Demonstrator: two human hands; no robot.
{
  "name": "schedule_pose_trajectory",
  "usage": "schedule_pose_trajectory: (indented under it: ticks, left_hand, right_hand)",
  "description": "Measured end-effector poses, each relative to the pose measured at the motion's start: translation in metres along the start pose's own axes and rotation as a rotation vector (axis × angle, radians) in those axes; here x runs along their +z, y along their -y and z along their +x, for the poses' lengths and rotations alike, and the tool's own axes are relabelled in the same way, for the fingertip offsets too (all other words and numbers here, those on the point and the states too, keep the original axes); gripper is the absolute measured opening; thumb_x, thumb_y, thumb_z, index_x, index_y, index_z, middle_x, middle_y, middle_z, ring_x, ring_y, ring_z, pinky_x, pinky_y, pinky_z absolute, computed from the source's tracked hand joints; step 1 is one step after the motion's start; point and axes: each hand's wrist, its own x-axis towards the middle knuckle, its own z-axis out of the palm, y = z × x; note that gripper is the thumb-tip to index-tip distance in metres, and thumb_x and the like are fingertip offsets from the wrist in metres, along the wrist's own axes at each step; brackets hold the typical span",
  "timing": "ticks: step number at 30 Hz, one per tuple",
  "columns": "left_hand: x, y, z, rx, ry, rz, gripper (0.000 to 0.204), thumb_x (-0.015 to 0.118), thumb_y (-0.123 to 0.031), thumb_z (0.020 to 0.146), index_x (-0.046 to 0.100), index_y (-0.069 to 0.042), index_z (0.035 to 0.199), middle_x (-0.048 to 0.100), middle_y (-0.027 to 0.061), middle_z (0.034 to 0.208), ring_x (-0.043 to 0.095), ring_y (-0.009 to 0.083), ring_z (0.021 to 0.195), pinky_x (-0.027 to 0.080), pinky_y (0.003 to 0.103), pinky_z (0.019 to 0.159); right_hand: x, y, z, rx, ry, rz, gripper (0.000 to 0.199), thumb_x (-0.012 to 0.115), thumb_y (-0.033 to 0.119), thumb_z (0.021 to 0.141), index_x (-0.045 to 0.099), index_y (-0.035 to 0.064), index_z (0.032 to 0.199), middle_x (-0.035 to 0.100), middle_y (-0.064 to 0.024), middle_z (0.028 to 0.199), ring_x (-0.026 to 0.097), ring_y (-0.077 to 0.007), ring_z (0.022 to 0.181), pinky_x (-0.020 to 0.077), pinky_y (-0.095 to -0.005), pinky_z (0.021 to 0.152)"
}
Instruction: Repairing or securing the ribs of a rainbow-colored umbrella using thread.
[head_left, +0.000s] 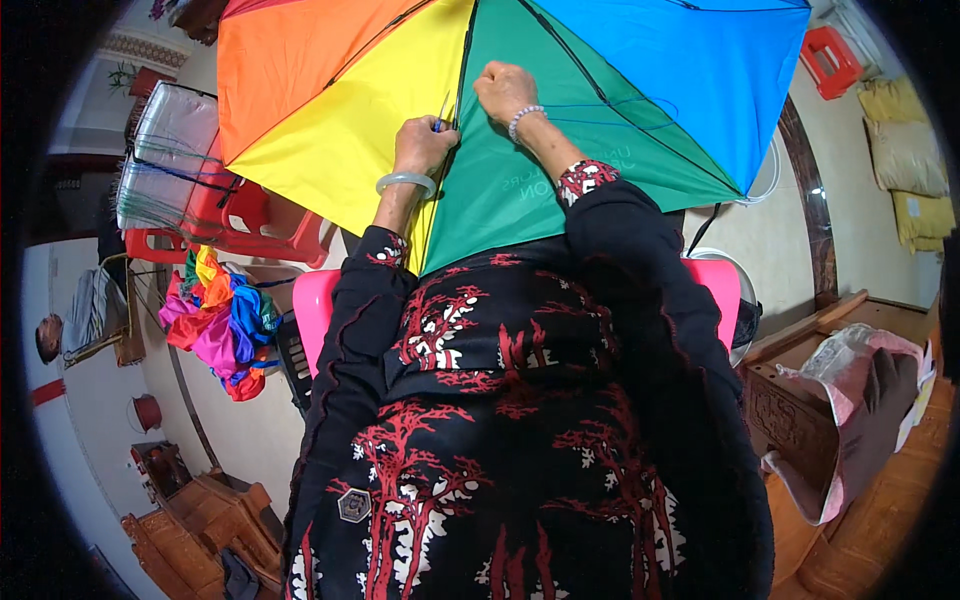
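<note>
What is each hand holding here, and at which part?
Both grip the rainbow umbrella canopy along a black rib: left hand at the yellow-green seam, with a small metal tool, right hand pinching green fabric just beside it.

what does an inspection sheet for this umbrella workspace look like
surface: no table; rainbow umbrella canopy spread open in front of the person.
job's things: blue thread runs across the green panel; small tool at the rib, too small to tell.
clutter: heap of coloured fabric, red plastic stool, wooden box.
grips: left hand pinches the small tool; right hand closed on the canopy seam.
cables: nothing seen.
surroundings: pale floor, yellow sacks.
</note>
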Motion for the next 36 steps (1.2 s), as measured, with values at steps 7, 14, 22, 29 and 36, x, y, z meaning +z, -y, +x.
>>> schedule_pose_trajectory:
  ticks: [7, 14, 22, 29, 36]
  left_hand:
    - [0.0, 0.002, 0.002, -0.009, -0.003, 0.014, 0.021, 0.065, -0.02, 0.065, 0.063, -0.001, 0.073, 0.062, 0.0138, 0.067, 0.06, 0.0253, 0.063, 0.047, 0.034, 0.063]
    - [-0.001, -0.003, 0.0, 0.01, -0.007, 0.06, 0.021, 0.065, -0.021, 0.065, 0.063, -0.001, 0.074, 0.062, 0.0146, 0.068, 0.061, 0.0256, 0.064, 0.047, 0.035, 0.063]
    - [-0.002, -0.006, -0.002, -0.008, 0.012, 0.019, 0.021, 0.065, -0.021, 0.065, 0.062, -0.002, 0.073, 0.062, 0.0148, 0.068, 0.061, 0.0265, 0.065, 0.047, 0.035, 0.063]
    - [0.002, -0.002, 0.001, 0.033, -0.039, 0.087, 0.021, 0.066, -0.02, 0.065, 0.061, -0.001, 0.072, 0.062, 0.0134, 0.066, 0.061, 0.0243, 0.062, 0.047, 0.034, 0.061]
    - [0.003, 0.002, 0.001, -0.079, 0.074, -0.227, 0.018, 0.063, -0.019, 0.074, 0.058, -0.002, 0.071, 0.056, 0.0065, 0.057, 0.052, 0.014, 0.048, 0.042, 0.027, 0.046]
  right_hand:
    - [-0.028, 0.003, -0.006, 0.238, 0.367, 0.483, 0.018, 0.054, 0.018, 0.073, 0.063, 0.0022, 0.075, 0.06, -0.0098, 0.061, 0.057, -0.0204, 0.045, 0.0488, -0.0315, 0.045]
    - [-0.045, 0.006, -0.01, 0.212, 0.516, 0.489, 0.018, 0.053, 0.018, 0.076, 0.061, 0.002, 0.076, 0.053, -0.0041, 0.054, 0.052, -0.0146, 0.037, 0.0448, -0.0276, 0.038]
    - [-0.049, 0.003, -0.021, -0.025, 0.798, 0.514, 0.021, 0.05, 0.021, 0.078, 0.06, 0.0029, 0.08, 0.054, -0.0028, 0.06, 0.053, -0.012, 0.042, 0.0452, -0.0252, 0.042]
    - [-0.053, 0.004, -0.019, 0.078, 0.714, 0.499, 0.018, 0.051, 0.018, 0.078, 0.059, 0.0031, 0.079, 0.052, -0.0019, 0.059, 0.051, -0.0118, 0.041, 0.0443, -0.0255, 0.042]
    - [-0.034, -0.012, 0.0, 0.089, 0.253, 0.22, 0.017, 0.052, 0.016, 0.077, 0.061, 0.0025, 0.081, 0.058, -0.0063, 0.064, 0.053, -0.0134, 0.043, 0.0465, -0.0265, 0.047]
